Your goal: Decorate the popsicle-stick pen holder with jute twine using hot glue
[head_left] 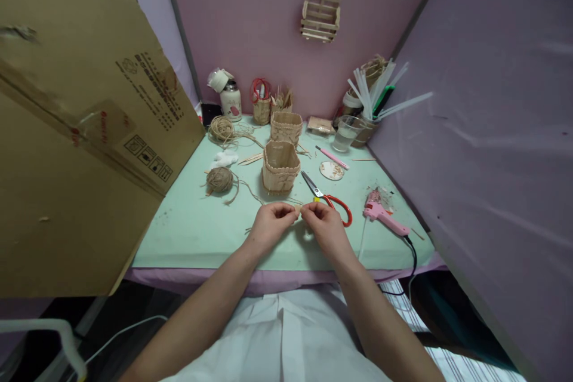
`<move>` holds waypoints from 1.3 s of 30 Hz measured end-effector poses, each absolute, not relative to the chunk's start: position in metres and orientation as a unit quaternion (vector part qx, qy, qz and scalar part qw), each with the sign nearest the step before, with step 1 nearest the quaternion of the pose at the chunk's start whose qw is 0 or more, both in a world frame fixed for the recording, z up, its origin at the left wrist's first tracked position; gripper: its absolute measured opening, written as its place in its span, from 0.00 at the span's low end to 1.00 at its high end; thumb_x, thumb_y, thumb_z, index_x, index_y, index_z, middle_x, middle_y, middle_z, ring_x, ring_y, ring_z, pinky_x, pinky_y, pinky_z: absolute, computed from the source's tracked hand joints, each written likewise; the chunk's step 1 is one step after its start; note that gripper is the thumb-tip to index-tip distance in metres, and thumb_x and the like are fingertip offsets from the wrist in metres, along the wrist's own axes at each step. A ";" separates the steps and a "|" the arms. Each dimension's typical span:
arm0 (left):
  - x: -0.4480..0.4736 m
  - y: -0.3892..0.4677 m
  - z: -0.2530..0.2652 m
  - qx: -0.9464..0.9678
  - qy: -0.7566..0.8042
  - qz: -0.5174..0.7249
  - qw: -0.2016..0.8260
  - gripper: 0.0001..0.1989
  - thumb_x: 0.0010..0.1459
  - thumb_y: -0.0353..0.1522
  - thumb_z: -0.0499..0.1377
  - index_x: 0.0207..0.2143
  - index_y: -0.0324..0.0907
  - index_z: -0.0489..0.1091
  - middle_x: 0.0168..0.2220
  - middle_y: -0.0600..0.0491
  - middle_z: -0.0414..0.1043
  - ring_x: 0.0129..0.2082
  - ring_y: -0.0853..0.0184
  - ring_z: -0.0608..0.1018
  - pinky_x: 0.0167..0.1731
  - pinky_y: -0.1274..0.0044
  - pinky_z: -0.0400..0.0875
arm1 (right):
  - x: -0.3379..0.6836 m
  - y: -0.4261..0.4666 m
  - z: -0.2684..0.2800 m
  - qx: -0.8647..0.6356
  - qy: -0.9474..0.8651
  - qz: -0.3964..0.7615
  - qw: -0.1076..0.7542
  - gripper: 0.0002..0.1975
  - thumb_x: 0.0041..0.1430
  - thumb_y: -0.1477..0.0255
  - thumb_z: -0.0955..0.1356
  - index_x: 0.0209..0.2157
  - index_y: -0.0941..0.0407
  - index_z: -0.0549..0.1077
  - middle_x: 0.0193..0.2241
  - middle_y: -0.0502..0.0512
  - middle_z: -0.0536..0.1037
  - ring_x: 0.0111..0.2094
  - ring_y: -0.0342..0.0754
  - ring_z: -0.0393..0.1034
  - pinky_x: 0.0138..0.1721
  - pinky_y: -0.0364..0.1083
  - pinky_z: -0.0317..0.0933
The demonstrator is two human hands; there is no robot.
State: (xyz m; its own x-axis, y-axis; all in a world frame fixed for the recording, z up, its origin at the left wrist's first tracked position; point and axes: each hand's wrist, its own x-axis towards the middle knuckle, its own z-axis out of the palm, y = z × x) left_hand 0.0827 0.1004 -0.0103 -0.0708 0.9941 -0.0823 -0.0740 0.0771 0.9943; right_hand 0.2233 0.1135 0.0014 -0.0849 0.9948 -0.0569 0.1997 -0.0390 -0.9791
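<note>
My left hand (pixel 271 225) is closed in a pinch, its fingertips almost meeting those of my right hand (pixel 326 225), which pinches too. Between them are thin jute twine and a small pale bit, mostly hidden by the fingers. The twine (pixel 250 189) trails from a brown ball of twine (pixel 219 180) on the left towards my left hand. Just beyond the hands lie red-handled scissors (pixel 342 210), blades pointing away and slightly apart. A small wooden basket with a scalloped rim (pixel 280 176) stands upright behind my left hand.
Behind stands a second wooden basket (pixel 286 125). A pink glue gun (pixel 385 218) lies at right, its cord over the table edge. A plastic cup of liquid (pixel 344 137) stands back right. A large cardboard box (pixel 89 131) walls off the left; a pink cutter pen (pixel 332 157) lies mid-table.
</note>
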 end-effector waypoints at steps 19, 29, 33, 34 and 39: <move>0.082 0.103 -0.016 0.417 0.505 0.506 0.561 0.16 0.43 0.43 0.68 0.25 0.38 0.76 0.21 0.53 0.71 0.22 0.72 0.68 0.24 0.79 0.61 | 0.221 0.112 -0.008 -0.533 -0.502 0.505 0.457 0.12 0.51 0.60 0.69 0.26 0.56 0.75 0.23 0.50 0.73 0.24 0.44 0.62 0.26 0.43 0.54; 0.083 0.102 -0.011 0.376 0.495 0.513 0.592 0.18 0.39 0.43 0.70 0.24 0.37 0.76 0.23 0.52 0.72 0.23 0.73 0.68 0.26 0.79 0.62 | 0.223 0.112 -0.004 -0.533 -0.491 0.513 0.460 0.13 0.47 0.60 0.72 0.25 0.56 0.74 0.20 0.48 0.71 0.23 0.42 0.59 0.26 0.43 0.52; 0.084 0.101 -0.011 0.386 0.489 0.507 0.596 0.17 0.39 0.43 0.70 0.24 0.37 0.76 0.23 0.52 0.72 0.23 0.73 0.68 0.26 0.79 0.62 | 0.221 0.111 -0.002 -0.525 -0.491 0.520 0.461 0.11 0.46 0.63 0.71 0.23 0.56 0.74 0.19 0.47 0.70 0.23 0.42 0.59 0.26 0.43 0.51; 0.084 0.101 -0.011 0.387 0.487 0.506 0.597 0.17 0.39 0.43 0.70 0.24 0.37 0.76 0.23 0.52 0.73 0.24 0.73 0.68 0.26 0.79 0.62 | 0.221 0.111 -0.002 -0.524 -0.492 0.519 0.462 0.10 0.46 0.63 0.71 0.23 0.56 0.73 0.19 0.47 0.69 0.22 0.42 0.59 0.26 0.43 0.51; 0.083 0.102 -0.012 0.398 0.486 0.508 0.590 0.16 0.41 0.42 0.70 0.26 0.37 0.77 0.24 0.52 0.73 0.24 0.72 0.69 0.27 0.79 0.63 | 0.221 0.110 -0.001 -0.527 -0.489 0.518 0.464 0.11 0.46 0.62 0.71 0.22 0.56 0.72 0.18 0.46 0.68 0.22 0.42 0.57 0.25 0.43 0.50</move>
State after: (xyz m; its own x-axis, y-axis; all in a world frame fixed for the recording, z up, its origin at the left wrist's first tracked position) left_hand 0.0834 0.1017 -0.0120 0.0126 0.9856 -0.1688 -0.2119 0.1676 0.9628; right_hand 0.2208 0.1099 -0.0011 -0.0145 0.9957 -0.0913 0.0344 -0.0908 -0.9953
